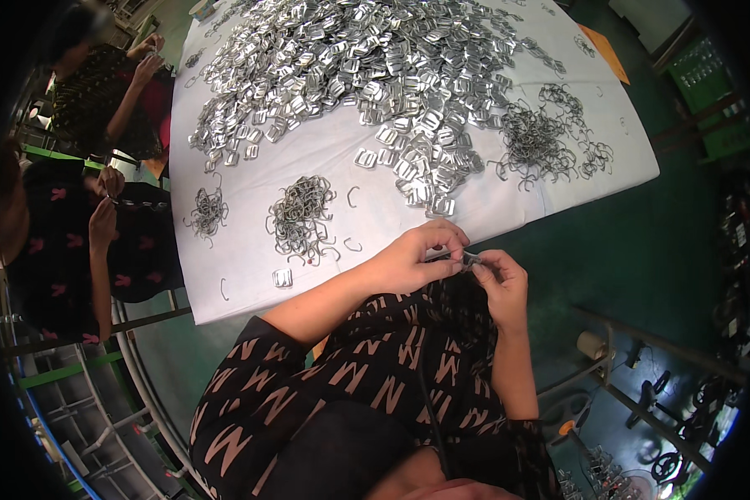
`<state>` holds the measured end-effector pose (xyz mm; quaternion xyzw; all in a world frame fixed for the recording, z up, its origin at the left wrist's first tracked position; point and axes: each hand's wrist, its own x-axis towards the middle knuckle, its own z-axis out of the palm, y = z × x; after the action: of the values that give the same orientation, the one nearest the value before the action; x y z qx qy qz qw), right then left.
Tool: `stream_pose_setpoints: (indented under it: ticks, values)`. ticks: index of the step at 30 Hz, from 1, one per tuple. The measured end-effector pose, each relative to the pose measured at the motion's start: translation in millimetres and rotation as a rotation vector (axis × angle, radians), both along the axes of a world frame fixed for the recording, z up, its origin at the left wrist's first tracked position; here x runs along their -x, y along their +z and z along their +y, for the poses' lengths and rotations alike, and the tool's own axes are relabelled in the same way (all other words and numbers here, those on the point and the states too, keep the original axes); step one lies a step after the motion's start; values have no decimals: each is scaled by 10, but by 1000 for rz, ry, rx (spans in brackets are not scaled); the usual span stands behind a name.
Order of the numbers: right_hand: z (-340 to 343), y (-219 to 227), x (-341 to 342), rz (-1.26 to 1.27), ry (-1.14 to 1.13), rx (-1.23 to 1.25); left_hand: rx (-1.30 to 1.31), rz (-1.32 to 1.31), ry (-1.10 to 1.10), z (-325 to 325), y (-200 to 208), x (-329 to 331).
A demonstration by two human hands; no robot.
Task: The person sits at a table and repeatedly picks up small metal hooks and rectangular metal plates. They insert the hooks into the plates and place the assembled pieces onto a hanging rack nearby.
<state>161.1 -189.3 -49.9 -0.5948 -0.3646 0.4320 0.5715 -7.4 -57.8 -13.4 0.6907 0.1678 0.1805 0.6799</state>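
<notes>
A small metal piece is held between the two hands, just off the near edge of the white tabletop. It is pinched by the left hand with thumb and fingertips drawn nearly together, the forefinger arched. Its other side is gripped by the right hand, the thumb and forefinger closed on it; the exact shape of the piece is hidden by the fingers.

Just beyond the left hand, the near tip of a large heap of silver buckles is spread, widening toward the far side. A tangle of wire hooks is piled beyond the right hand. To the left of the left hand, a second hook pile is seen, with a smaller hook cluster farther left. A single buckle is laid nearer the left forearm. Well left of both hands, a co-worker is seated.
</notes>
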Motion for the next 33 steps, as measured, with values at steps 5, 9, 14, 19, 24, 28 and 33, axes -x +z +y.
stream_pose_setpoints:
  ticks: [5, 9, 14, 19, 24, 28, 33]
  values:
    - [24, 33, -29, -167, 55, -37, 138, 54, 29, -40, -31, -84]
    - [104, -74, -196, -130, -27, 36, -23, 97, 77, -179, 18, -52]
    - [662, -35, -116, -912, 52, -224, -134, 104, 75, -260, -91, -20]
    - [976, -264, -95, -1039, 68, -315, -223, 135, 81, -285, -39, -25]
    - [904, -106, -182, -591, -25, -181, -142, 104, 161, -271, -158, -24]
    - [591, 224, -234, -188, 90, -4, -180, 121, 225, -246, -134, -62]
    - [316, 477, -192, -259, 166, 20, -271, 57, 237, -274, -74, -142]
